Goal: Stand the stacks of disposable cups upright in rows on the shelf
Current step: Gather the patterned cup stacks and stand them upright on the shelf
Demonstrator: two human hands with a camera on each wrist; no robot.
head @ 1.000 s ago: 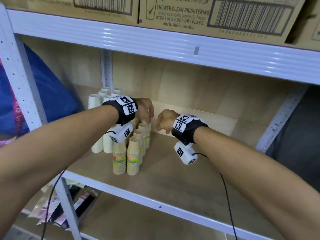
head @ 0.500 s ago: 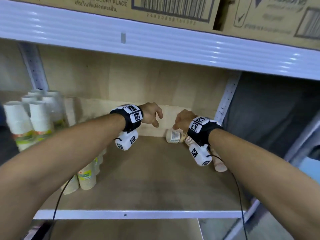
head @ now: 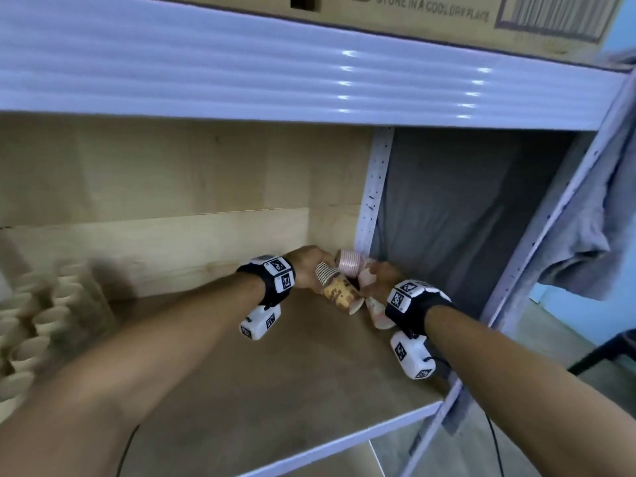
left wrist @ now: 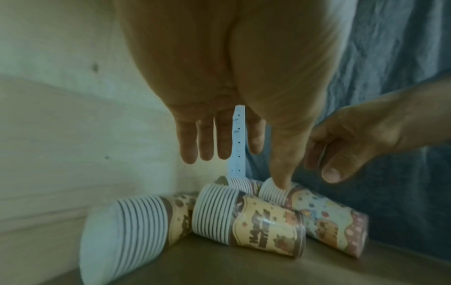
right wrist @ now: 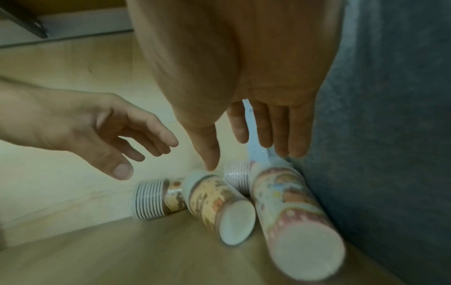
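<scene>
Head view, hands: left hand (head: 309, 266) and right hand (head: 380, 278) were together at the back right corner of the shelf (head: 275, 390), over lying cup stacks (head: 339, 292).
Head view, grip: could not be told; fingers hidden behind the stacks.
Head view, left edge: blurred upright cups (head: 41, 321) stood in rows.
Left wrist view, left hand (left wrist: 231, 108): fingers straight and spread, holding nothing; thumb tip touching the rims of the pink-patterned stack (left wrist: 314, 216).
Left wrist view, stacks: four lay on their sides in the corner, touching one another.
Right wrist view, right hand (right wrist: 244, 96): fingers extended, gripping nothing, thumb just above the brown-patterned stack (right wrist: 214, 202).
Right wrist view, backdrop: grey cloth (right wrist: 390, 135) beside the stacks.
</scene>
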